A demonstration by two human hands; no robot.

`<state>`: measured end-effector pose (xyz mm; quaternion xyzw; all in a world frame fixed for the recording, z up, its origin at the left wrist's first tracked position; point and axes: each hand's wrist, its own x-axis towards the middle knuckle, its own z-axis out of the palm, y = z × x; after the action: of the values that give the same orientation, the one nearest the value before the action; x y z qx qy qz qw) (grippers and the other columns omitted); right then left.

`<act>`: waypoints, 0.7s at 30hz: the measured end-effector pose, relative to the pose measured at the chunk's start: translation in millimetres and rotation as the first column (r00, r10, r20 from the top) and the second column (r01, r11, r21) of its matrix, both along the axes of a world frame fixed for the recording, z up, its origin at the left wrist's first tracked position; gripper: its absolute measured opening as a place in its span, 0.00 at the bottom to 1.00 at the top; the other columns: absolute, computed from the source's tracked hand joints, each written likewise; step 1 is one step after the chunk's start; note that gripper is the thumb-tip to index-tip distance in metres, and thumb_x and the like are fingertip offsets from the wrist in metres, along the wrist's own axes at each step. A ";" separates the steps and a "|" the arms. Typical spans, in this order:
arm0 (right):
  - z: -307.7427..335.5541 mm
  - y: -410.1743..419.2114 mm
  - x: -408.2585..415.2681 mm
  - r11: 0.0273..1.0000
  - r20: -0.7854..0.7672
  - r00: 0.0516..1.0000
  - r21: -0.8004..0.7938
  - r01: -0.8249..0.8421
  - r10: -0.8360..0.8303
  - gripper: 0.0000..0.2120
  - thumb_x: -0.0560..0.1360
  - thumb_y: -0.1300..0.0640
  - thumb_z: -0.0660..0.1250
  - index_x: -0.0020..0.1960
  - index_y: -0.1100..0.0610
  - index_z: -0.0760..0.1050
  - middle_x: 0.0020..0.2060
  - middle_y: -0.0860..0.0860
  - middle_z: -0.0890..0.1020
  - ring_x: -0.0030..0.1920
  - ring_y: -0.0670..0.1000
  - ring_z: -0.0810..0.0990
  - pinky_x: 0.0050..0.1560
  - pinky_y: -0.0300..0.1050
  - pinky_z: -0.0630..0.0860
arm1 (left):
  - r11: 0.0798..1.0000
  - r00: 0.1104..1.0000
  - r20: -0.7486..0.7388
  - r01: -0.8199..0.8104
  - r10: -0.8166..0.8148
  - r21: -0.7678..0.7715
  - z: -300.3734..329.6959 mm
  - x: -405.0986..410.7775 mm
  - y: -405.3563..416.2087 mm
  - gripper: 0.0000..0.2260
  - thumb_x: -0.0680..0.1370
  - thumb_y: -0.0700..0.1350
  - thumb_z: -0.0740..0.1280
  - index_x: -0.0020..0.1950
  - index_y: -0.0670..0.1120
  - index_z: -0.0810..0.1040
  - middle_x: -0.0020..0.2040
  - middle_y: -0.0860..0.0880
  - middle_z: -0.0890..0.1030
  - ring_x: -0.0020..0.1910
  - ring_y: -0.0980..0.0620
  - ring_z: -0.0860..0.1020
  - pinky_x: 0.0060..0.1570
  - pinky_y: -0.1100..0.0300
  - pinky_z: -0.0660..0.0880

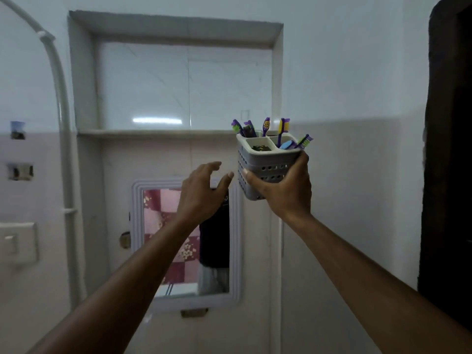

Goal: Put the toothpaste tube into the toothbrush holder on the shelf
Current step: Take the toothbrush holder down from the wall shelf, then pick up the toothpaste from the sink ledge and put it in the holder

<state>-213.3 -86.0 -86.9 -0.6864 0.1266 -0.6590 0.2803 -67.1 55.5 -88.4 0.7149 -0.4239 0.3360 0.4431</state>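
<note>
My right hand (pixel 283 192) grips a grey perforated toothbrush holder (pixel 265 164) from below and holds it in the air, just under the right end of the shelf (pixel 153 133) in the wall niche. Several purple, yellow and green toothbrushes (pixel 265 126) stand in its compartments, and a blue object (pixel 287 144) lies in the front right one. My left hand (pixel 201 192) hovers just left of the holder with fingers spread, holding nothing. I cannot make out a toothpaste tube for certain.
A white-framed mirror (pixel 186 241) hangs on the wall below the shelf, behind my left hand. A white pipe (pixel 62 123) runs down the left wall, with a switch plate (pixel 18 241) beside it. A dark door frame (pixel 449 149) borders the right side.
</note>
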 end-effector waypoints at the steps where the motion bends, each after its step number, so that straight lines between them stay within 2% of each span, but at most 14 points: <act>1: -13.8 1.9 -6.5 1.000 -0.028 1.000 0.005 -0.003 0.004 0.61 0.58 0.24 0.83 0.81 0.52 0.64 0.72 0.48 0.80 0.67 0.52 0.83 0.60 0.55 0.87 | 1.000 0.999 -0.034 0.003 -0.003 0.014 -11.2 -7.1 5.1 0.31 0.80 0.68 0.62 0.76 0.50 0.75 0.72 0.48 0.80 0.69 0.48 0.78 0.68 0.42 0.77; 4: -56.8 8.2 -23.6 0.999 -0.110 0.994 0.045 -0.001 0.006 0.61 0.59 0.26 0.85 0.81 0.52 0.65 0.72 0.49 0.80 0.68 0.53 0.83 0.61 0.54 0.85 | 0.998 0.995 -0.102 0.016 -0.009 0.064 -49.8 -27.6 20.1 0.26 0.82 0.65 0.63 0.73 0.49 0.77 0.69 0.47 0.81 0.65 0.47 0.80 0.63 0.42 0.80; 6: -85.3 15.2 -33.0 0.996 -0.158 0.987 0.089 -0.005 0.019 0.62 0.58 0.25 0.85 0.81 0.52 0.65 0.72 0.48 0.80 0.69 0.53 0.83 0.62 0.56 0.85 | 0.996 0.988 -0.155 -0.002 0.016 0.094 -78.9 -39.0 31.1 0.23 0.83 0.62 0.65 0.72 0.49 0.77 0.69 0.46 0.81 0.64 0.48 0.80 0.63 0.48 0.80; 8: -115.7 23.9 -42.2 0.992 -0.200 0.979 0.126 -0.016 0.041 0.62 0.57 0.25 0.84 0.81 0.52 0.65 0.72 0.49 0.80 0.69 0.53 0.83 0.62 0.58 0.85 | 0.992 0.980 -0.194 -0.024 0.048 0.124 -111.5 -48.5 42.5 0.25 0.83 0.63 0.66 0.74 0.48 0.77 0.71 0.46 0.80 0.67 0.48 0.79 0.62 0.52 0.77; 13: -180.1 40.3 -57.8 0.980 -0.301 0.949 0.198 -0.035 0.095 0.61 0.59 0.27 0.85 0.81 0.52 0.65 0.72 0.49 0.81 0.68 0.55 0.83 0.62 0.57 0.85 | 0.983 0.942 -0.329 0.000 0.062 0.186 -189.5 -58.9 71.4 0.26 0.83 0.64 0.66 0.72 0.48 0.78 0.69 0.47 0.82 0.64 0.53 0.78 0.61 0.51 0.78; 16: -221.4 51.1 -60.3 0.971 -0.396 0.911 0.240 -0.017 0.114 0.58 0.60 0.28 0.86 0.79 0.52 0.65 0.72 0.49 0.82 0.67 0.56 0.84 0.61 0.56 0.84 | 0.975 0.902 -0.422 0.006 0.091 0.223 -237.6 -52.8 91.2 0.27 0.81 0.67 0.65 0.70 0.48 0.81 0.65 0.49 0.84 0.63 0.52 0.81 0.62 0.50 0.80; 19: -270.5 61.8 -56.5 0.958 -0.482 0.866 0.286 0.010 0.135 0.56 0.60 0.29 0.86 0.77 0.52 0.67 0.70 0.49 0.83 0.66 0.58 0.85 0.59 0.54 0.83 | 0.965 0.865 -0.492 0.039 0.097 0.259 -292.3 -38.9 111.2 0.20 0.84 0.59 0.67 0.66 0.46 0.83 0.61 0.49 0.86 0.56 0.52 0.83 0.57 0.52 0.81; 21: -298.6 67.1 -51.1 0.951 -0.519 0.842 0.308 0.023 0.148 0.55 0.60 0.29 0.86 0.76 0.52 0.67 0.70 0.49 0.83 0.66 0.58 0.85 0.60 0.53 0.82 | 0.956 0.831 -0.543 0.046 0.125 0.291 -325.9 -28.2 122.0 0.17 0.84 0.56 0.68 0.66 0.46 0.84 0.59 0.50 0.86 0.54 0.53 0.82 0.52 0.57 0.79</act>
<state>-264.4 -18.9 -385.5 -0.7957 0.2764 -0.4039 0.3570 -95.3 177.5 -414.3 0.8474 -0.3067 0.0568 0.4296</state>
